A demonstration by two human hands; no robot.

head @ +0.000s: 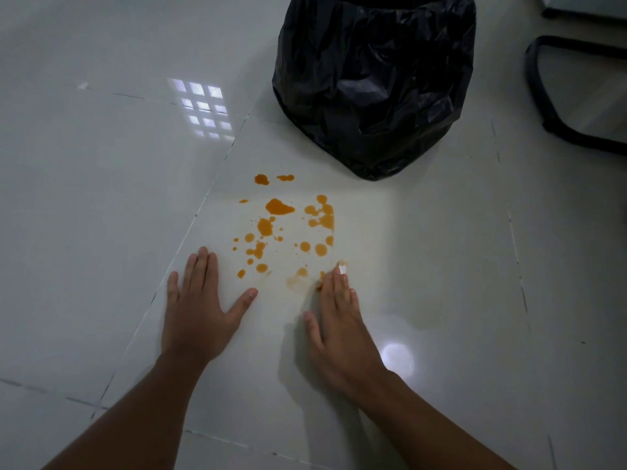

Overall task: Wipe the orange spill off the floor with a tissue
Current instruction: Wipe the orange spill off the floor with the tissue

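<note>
An orange spill (280,206) lies as several drops and blotches on the white tiled floor (101,198), in the middle of the view. My left hand (200,307) rests flat on the floor, fingers spread, just left of the drops and holding nothing. My right hand (339,320) presses flat at the spill's near right edge. A small bit of white tissue (342,267) shows past its fingertips; the rest is hidden under the hand. A faint orange smear (298,281) lies just left of those fingers.
A bin lined with a black plastic bag (373,86) stands beyond the spill, close to its far edge. A black chair base (543,96) curves along the floor at the far right. Bare tiles extend to the left and right of my hands.
</note>
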